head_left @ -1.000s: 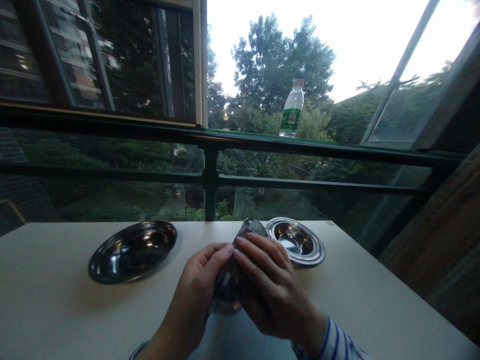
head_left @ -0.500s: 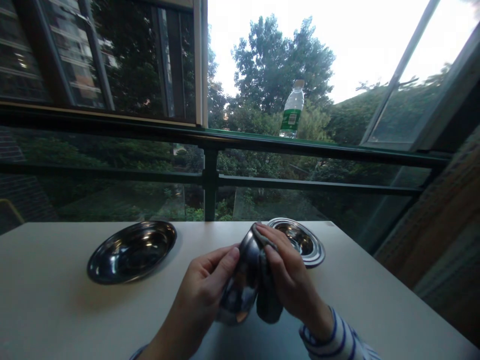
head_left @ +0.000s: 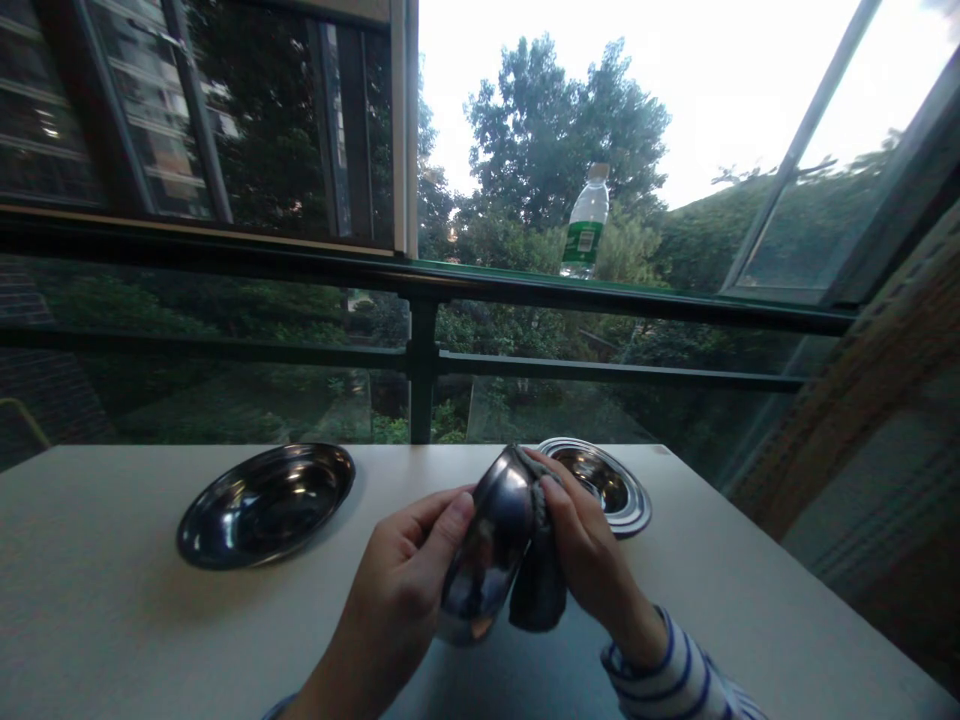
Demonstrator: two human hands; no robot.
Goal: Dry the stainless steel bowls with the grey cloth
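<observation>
Two bare hands are working together above one white table (head_left: 97, 600), and between them they are holding one shiny metal bowl (head_left: 487, 550) and one dark cloth (head_left: 538, 580). The left hand (head_left: 405, 580) is gripping the bowl at its left side, its thumb lying along the near surface and its other fingers curling behind, so the fingers are closed on the bowl. The right hand (head_left: 589, 545) is pinching the cloth against the bowl's upper right edge, its fingers bent around the fabric, while the cloth's lower end is hanging beside the bowl. The bowl is being held tilted, its rounded outside facing the camera, in front of the table's far edge. Two more metal vessels are resting on the table, making three in all: one wide dark-looking dish (head_left: 266, 507) is lying to the left of the hands, and one smaller wide-rimmed dish (head_left: 630, 510) is sitting to the right, partly hidden behind the right hand. One clear bottle (head_left: 585, 225) with a green label is standing upright beyond the table, at the dark railing (head_left: 637, 297). One striped sleeve (head_left: 675, 670) is showing clearly at the right wrist.
</observation>
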